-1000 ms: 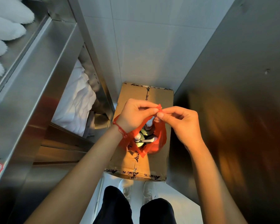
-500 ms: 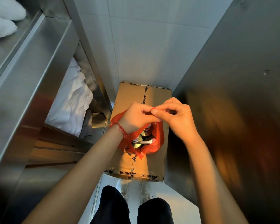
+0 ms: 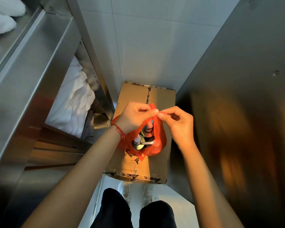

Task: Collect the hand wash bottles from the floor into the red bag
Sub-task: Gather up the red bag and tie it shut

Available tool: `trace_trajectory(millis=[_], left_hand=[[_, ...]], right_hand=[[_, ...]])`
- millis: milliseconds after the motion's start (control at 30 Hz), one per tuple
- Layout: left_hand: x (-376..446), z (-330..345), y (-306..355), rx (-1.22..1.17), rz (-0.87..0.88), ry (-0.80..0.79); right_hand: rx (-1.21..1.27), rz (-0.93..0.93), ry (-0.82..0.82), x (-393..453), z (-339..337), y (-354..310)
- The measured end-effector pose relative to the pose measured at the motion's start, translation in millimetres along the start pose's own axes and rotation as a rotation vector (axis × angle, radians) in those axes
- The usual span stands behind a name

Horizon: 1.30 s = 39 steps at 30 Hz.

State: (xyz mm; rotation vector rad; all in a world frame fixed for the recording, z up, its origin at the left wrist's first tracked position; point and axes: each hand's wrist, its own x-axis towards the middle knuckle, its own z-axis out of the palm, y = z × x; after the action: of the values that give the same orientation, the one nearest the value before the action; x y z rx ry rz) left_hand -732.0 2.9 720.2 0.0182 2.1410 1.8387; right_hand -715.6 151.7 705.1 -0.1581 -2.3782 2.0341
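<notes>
Currently the red bag (image 3: 156, 139) hangs above the middle of a taped cardboard box (image 3: 161, 99). Left hand (image 3: 133, 119) and right hand (image 3: 178, 122) each pinch the bag's handle (image 3: 152, 106) between thumb and forefinger, fingertips touching. Two hand wash bottles (image 3: 138, 143) stand upright inside the open mouth, pump heads up. Steel shelving (image 3: 31, 66) sits at left.

- The red bag (image 3: 156, 142) is held above a taped cardboard box (image 3: 161, 99), its handles pinched between the left hand (image 3: 133, 118) and the right hand (image 3: 178, 122).
- Two pump-top hand wash bottles (image 3: 139, 143) are seen upright inside the open bag.
- White linen (image 3: 71, 102) is stored on the steel shelf (image 3: 30, 66) at left.
- White shoes (image 3: 124, 190) are visible below the box.
</notes>
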Motion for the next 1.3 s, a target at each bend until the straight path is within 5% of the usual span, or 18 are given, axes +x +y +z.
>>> trace_trajectory(millis=[367, 767, 867, 1033, 1300], left_hand=[[-2.9, -12.3, -10.1, -0.219, -0.097, 0.121], [-12.1, -7.8, -15.8, -0.056, 0.008, 0.266], [-15.3, 1.9, -15.6, -0.117, -0.032, 0.381], [-17.8, 10.2, -18.6, -0.155, -0.103, 0.495], [-18.5, 20.0, -25.3, -0.169, -0.137, 0.651]], right_hand=[[-0.024, -0.091, -0.045, -21.2, 25.6, 1.5], [-0.406, 0.022, -0.106, -6.4, 30.7, 10.9], [-0.241, 0.155, -0.05, -6.9, 36.4, 13.0], [0.41, 0.505, -0.012, -12.2, 39.6, 6.1], [0.569, 0.584, 0.181, -12.3, 51.9, 9.6]])
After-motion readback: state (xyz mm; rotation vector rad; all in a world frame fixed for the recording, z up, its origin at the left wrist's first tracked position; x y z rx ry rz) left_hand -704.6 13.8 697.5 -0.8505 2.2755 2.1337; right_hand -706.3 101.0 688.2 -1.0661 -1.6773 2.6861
